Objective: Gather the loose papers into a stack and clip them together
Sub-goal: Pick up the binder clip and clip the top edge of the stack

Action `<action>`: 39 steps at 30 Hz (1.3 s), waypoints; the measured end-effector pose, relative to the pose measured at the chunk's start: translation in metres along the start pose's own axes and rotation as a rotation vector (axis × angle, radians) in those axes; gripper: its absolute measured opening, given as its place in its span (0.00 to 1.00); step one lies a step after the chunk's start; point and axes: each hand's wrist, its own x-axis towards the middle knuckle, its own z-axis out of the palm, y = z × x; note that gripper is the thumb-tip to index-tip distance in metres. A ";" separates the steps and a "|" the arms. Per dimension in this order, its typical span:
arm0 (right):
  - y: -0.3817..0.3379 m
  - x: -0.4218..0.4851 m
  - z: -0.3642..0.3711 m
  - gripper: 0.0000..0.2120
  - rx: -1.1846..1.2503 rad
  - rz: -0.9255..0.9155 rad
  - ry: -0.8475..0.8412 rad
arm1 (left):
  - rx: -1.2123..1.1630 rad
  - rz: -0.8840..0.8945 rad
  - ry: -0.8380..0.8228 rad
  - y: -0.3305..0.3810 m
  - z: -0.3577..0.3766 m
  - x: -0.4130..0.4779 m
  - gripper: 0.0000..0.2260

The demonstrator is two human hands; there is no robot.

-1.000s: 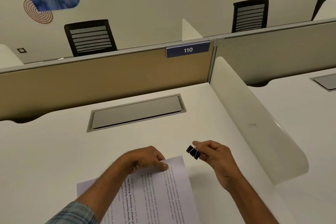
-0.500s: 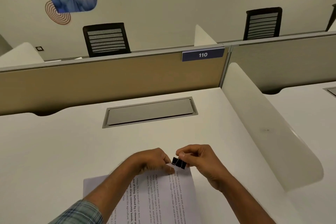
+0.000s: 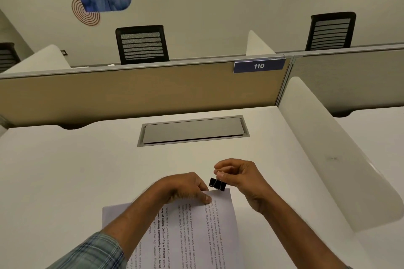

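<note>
My right hand (image 3: 242,178) has lifted slightly, its fingers pinching the wire handle of the clip (image 3: 217,184), which now sits on the far corner of the papers (image 3: 196,229), while my left hand (image 3: 185,188) presses that stack to the desk (image 3: 65,170), thumb on top.
</note>
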 end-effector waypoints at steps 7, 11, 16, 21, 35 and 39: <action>-0.012 0.009 0.007 0.11 -0.123 -0.023 -0.019 | -0.028 -0.005 -0.003 -0.009 -0.006 -0.011 0.14; -0.018 0.014 0.007 0.10 -0.219 -0.051 -0.088 | -0.053 -0.001 -0.013 -0.011 -0.008 -0.016 0.13; -0.024 0.022 0.005 0.11 -0.285 -0.035 -0.194 | -0.051 0.008 -0.015 -0.012 -0.010 -0.020 0.12; -0.028 0.023 0.012 0.09 -0.368 -0.016 -0.262 | -0.048 0.008 -0.007 -0.015 -0.007 -0.023 0.10; -0.029 0.019 0.018 0.09 -0.421 0.017 -0.290 | -0.113 -0.004 -0.005 -0.018 -0.009 -0.033 0.12; -0.025 0.020 0.017 0.09 -0.425 0.031 -0.294 | -0.112 -0.008 -0.028 -0.018 -0.010 -0.034 0.13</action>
